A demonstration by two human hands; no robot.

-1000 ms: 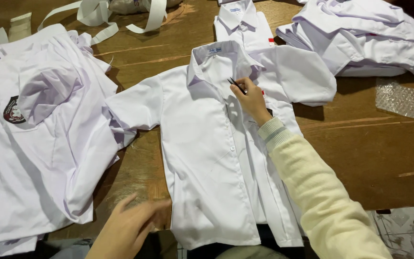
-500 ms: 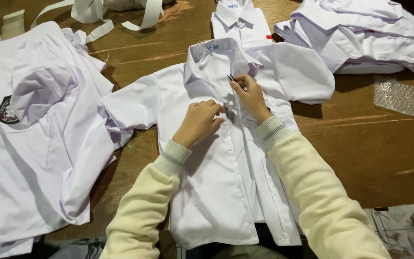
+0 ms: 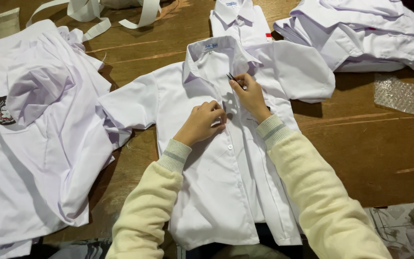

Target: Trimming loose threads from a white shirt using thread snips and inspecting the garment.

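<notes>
Both my hands on the white short-sleeved cotton shirt (image 3: 226,168), mid worktop (image 3: 360,144).
Right hand (image 3: 250,96), grip closed on small dark snips (image 3: 232,77); left hand (image 3: 202,122) pinches the placket; small blue-and-white collar label (image 3: 211,46) above.

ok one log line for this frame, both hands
left hand: pinching white shirt placket | right hand: holding small dark tool near collar | surface: wooden table
</notes>
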